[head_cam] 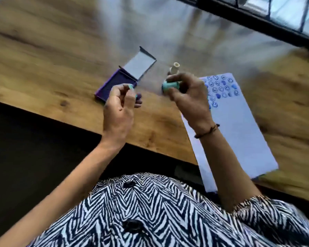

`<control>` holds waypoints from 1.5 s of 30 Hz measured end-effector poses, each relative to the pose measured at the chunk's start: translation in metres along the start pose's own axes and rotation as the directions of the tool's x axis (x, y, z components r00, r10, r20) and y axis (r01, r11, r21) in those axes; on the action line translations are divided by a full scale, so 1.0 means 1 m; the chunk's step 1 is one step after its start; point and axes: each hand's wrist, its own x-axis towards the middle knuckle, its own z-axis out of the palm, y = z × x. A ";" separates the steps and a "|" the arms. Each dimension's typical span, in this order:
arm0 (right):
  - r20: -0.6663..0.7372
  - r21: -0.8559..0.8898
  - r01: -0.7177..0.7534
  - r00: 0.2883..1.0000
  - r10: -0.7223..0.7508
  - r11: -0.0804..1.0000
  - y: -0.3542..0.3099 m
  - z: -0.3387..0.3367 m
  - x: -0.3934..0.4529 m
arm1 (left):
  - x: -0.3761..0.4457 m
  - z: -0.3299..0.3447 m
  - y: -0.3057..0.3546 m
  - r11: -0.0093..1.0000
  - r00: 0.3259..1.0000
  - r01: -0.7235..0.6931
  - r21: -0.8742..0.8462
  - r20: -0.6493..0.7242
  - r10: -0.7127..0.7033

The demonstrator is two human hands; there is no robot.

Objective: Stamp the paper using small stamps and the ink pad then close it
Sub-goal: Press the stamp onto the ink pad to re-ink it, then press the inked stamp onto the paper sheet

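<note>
A purple ink pad [112, 84] lies open on the wooden table [43, 72], its grey lid [140, 65] tipped back. My left hand [119, 107] hovers over the pad's near corner, pinching a small teal piece [131, 86], probably a stamp cap. My right hand [187, 97] holds a teal stamp [170, 86] on its side above the table, between the pad and the paper. A cream stamp [174, 67] stands upright just behind that hand. The white paper [239, 125] lies to the right, with several blue prints [221, 86] near its far end.
The table's near edge [75, 120] runs diagonally under my forearms. A dark window frame [257, 20] borders the table at the far right. My zebra-patterned shirt [150, 211] fills the bottom of the view. The paper's near end overhangs the table edge.
</note>
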 end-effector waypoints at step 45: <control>0.004 -0.764 0.032 0.999 -0.044 0.644 0.095 -0.094 0.020 | -0.035 0.137 -0.016 0.518 0.547 -0.768 0.377 0.807 0.223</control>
